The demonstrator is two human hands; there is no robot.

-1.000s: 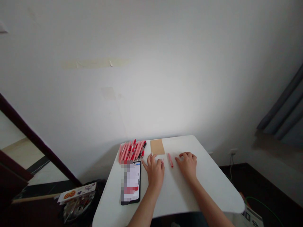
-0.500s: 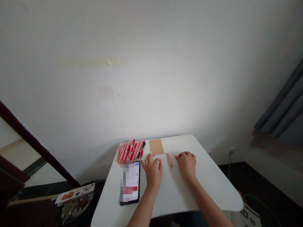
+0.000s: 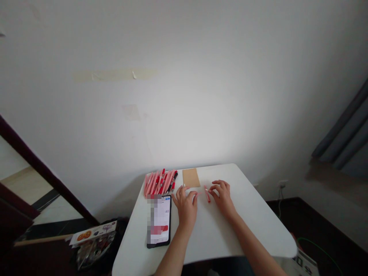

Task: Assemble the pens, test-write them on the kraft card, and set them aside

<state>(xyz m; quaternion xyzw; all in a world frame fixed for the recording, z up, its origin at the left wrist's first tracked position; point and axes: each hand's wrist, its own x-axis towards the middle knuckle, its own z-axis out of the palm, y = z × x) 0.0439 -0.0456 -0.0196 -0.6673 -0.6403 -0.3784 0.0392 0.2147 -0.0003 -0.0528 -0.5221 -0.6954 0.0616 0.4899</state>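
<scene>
A pink pen barrel [image 3: 207, 194] lies on the white table, between my two hands. My right hand [image 3: 220, 192] is at its right side, fingertips at the barrel, with thumb and forefinger slightly apart. My left hand [image 3: 186, 201] is left of the barrel, its thumb and forefinger pinched at a small pink piece too small to make out clearly. Some thin pink and whitish part shows by its other fingers. Behind my left hand lies a tan square pad [image 3: 191, 178]. Many pink, red and black pens [image 3: 160, 183] form a pile at the table's back left.
A phone [image 3: 159, 221] with a lit screen lies on the table [image 3: 215, 237] left of my left forearm. The wall stands right behind the table. A dark bag [image 3: 96, 249] with a box on top is on the floor at left.
My right hand has moved left to the pink barrel. My left hand has stayed nearly in place, its thumb and forefinger closer together. The view has shifted slightly.
</scene>
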